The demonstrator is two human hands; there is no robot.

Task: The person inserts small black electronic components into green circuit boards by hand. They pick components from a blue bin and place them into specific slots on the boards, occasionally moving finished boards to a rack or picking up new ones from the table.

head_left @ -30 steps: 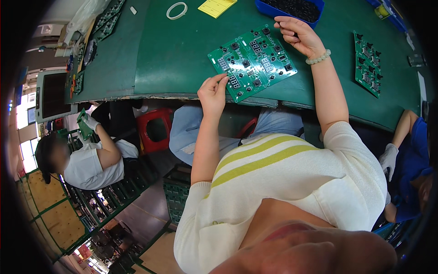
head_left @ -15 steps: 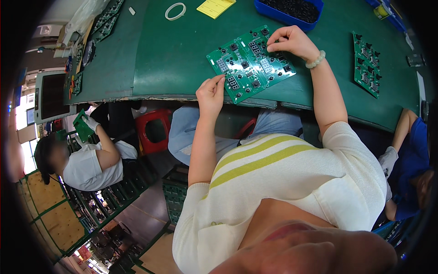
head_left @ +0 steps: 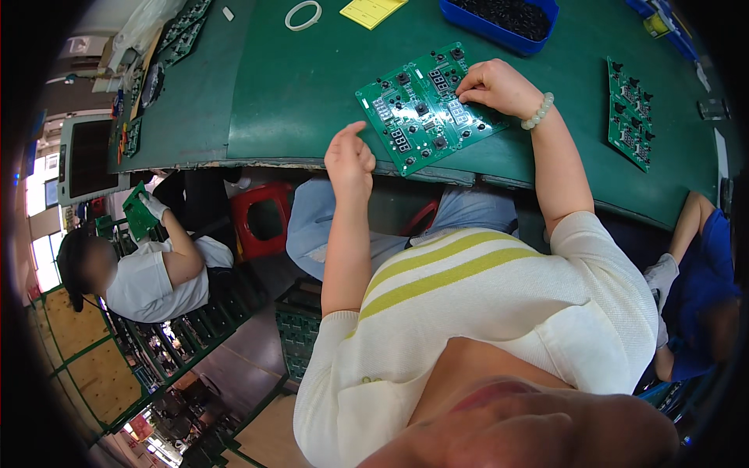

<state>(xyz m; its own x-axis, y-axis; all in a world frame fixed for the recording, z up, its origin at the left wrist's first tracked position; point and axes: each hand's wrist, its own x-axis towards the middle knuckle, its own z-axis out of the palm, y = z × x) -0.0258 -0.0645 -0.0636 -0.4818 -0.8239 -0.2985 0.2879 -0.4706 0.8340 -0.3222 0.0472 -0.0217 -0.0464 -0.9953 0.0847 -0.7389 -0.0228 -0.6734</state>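
Observation:
A green circuit board (head_left: pixel 402 117) with digit displays and several black buttons lies tilted on the table, its near corner by the front edge. Over its right half is my right hand (head_left: pixel 499 87), thumb and forefinger pinched close above a white digit display; whatever they hold is hidden. A beaded bracelet (head_left: pixel 538 111) circles that wrist. Just off the board's left edge, my left hand (head_left: pixel 350 162) is raised, forefinger stretched out and the other fingers loosely bent. Nothing shows in it, and it does not touch the board.
A blue bin (head_left: pixel 505 40) of small black parts stands beyond the board, beside a yellow card (head_left: pixel 373 11) and a white ring (head_left: pixel 303 15). Another populated board (head_left: pixel 629 117) lies at right. Co-workers sit on both sides; the left one holds a green board (head_left: pixel 140 212).
My left hand has let go of the board's left edge and drawn slightly left. My right hand has moved nearer to me across the board, still pinched.

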